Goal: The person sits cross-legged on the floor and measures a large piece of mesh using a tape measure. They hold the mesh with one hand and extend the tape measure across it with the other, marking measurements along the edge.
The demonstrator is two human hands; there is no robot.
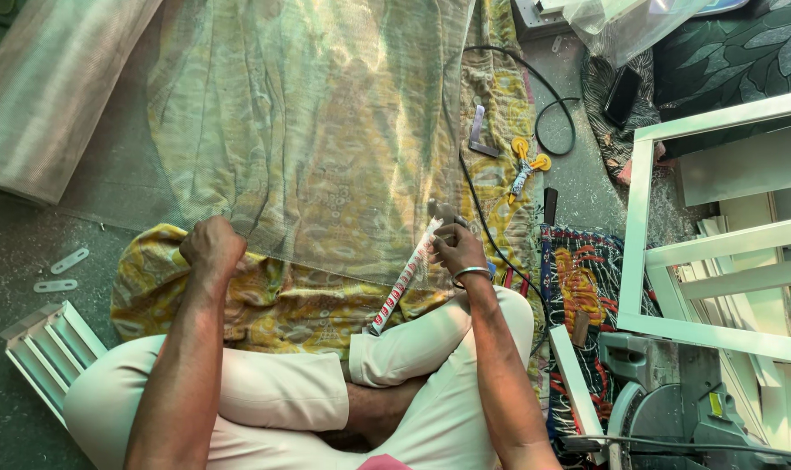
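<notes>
A clear plastic bag [626,26] lay at the top right edge, its contents too blurred to tell, and no other holder showed anything inside it. The person sat cross-legged on a grey, dusty floor [12,252] strewn with shavings, with a yellow patterned cloth [273,300] spread in front of the knees and a sheet of fine mesh [317,130] laid over it, running up out of view. A roll of the same mesh [51,87] lay at the upper left. Two small flat metal strips [63,271] lay on the floor at the left, near a short piece of white ribbed profile [43,348]. A black cable [535,96] curled across the floor toward the top, beside a metal corner bracket [481,132] and yellow-handled scissors [526,165]. A white frame [643,252] stood at the right above a cutting machine [665,418]. The left hand [211,248] was closed into a fist on the near edge of the mesh, gripping it. The right hand [456,248], wearing a metal bangle, was clamped around the top of a long utility knife [406,278] with a red and white patterned body; the knife slanted from that hand at the mesh edge down toward the right knee.
</notes>
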